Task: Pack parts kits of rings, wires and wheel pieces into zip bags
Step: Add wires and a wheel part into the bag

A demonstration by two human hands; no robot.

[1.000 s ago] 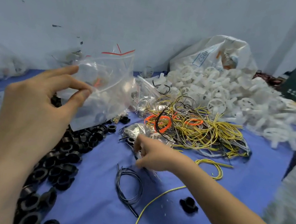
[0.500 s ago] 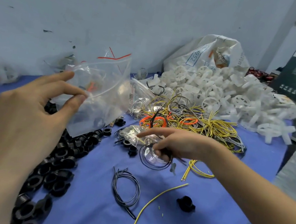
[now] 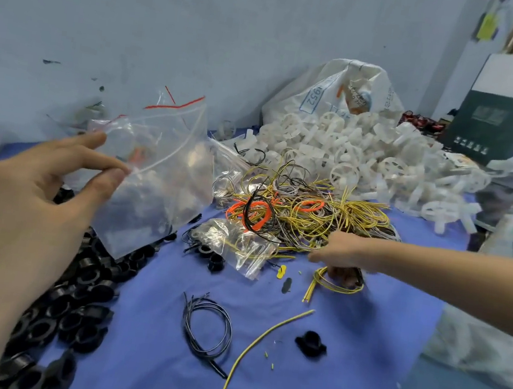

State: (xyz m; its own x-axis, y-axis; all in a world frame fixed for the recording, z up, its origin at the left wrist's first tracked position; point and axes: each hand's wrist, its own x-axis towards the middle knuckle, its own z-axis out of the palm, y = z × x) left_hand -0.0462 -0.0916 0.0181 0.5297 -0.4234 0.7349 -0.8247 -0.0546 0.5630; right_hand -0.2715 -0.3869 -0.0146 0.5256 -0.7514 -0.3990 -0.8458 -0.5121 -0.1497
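My left hand (image 3: 36, 198) pinches a clear zip bag (image 3: 165, 182) with a red strip by its edge and holds it up above the pile of black rings (image 3: 71, 300). My right hand (image 3: 343, 256) reaches across to the tangled wire pile (image 3: 305, 210) and its fingers close on a coil of yellow wire (image 3: 331, 284) lying on the blue cloth; a dark wire seems to be in the grip too. White wheel pieces (image 3: 367, 163) are heaped behind the wires.
A small filled bag (image 3: 239, 244) lies in front of the wires. A black wire coil (image 3: 208, 328), a loose yellow wire (image 3: 254, 347) and a single black ring (image 3: 310, 343) lie on the blue cloth (image 3: 358, 354). A white sack (image 3: 334, 90) and a dark box (image 3: 499, 122) stand at the back.
My right hand moved right, from the small filled bag to the yellow wire coil at the wire pile's near edge. My left hand keeps the bag raised.
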